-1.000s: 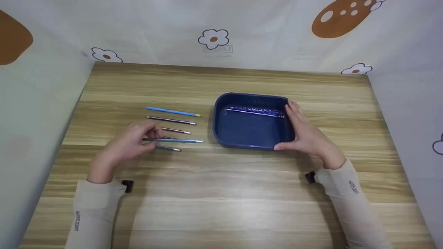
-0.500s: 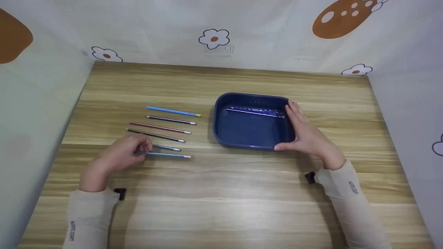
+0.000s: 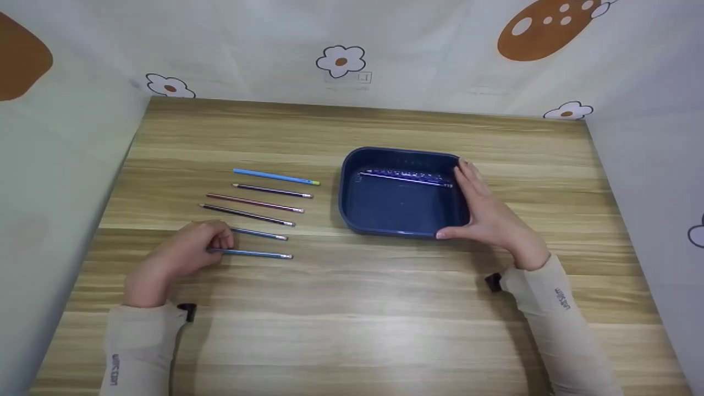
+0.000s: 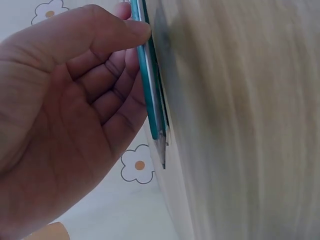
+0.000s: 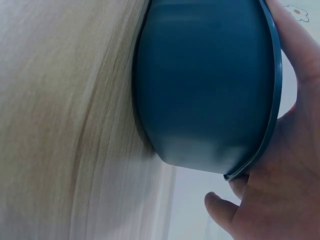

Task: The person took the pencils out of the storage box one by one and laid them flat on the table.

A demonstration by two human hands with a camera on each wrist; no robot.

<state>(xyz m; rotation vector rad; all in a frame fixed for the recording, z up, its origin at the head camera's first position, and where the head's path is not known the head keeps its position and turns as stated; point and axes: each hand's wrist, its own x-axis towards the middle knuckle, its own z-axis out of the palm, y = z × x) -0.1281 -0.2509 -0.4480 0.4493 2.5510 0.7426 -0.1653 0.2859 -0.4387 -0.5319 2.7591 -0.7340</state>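
My left hand (image 3: 184,253) pinches a blue-green pencil (image 3: 258,254) between thumb and fingers, low at the near side of a pencil row. In the left wrist view, the pencil's sharpened tip points away from its eraser end, and the thumb (image 4: 135,32) presses on the barrel. Just behind it lies another blue pencil (image 3: 261,235), partly hidden by the fingers. My right hand (image 3: 492,217) holds the right end of a dark blue plastic bin (image 3: 396,233), thumb at the near corner and fingers at the far one. Shiny purple pencils (image 3: 407,179) lie inside along its far wall.
Farther back in the row lie a black pencil (image 3: 247,215), a reddish pencil (image 3: 256,203), a dark purple pencil (image 3: 273,191) and a light blue pencil with a yellow-green end (image 3: 275,176). Patterned white walls (image 3: 264,60) border the wooden table (image 3: 352,313).
My left hand has carried the pencil toward the near side and leftward, from over the row to its near end. Its pencil now sits nearly parallel to the others. The right hand and bin stay put.
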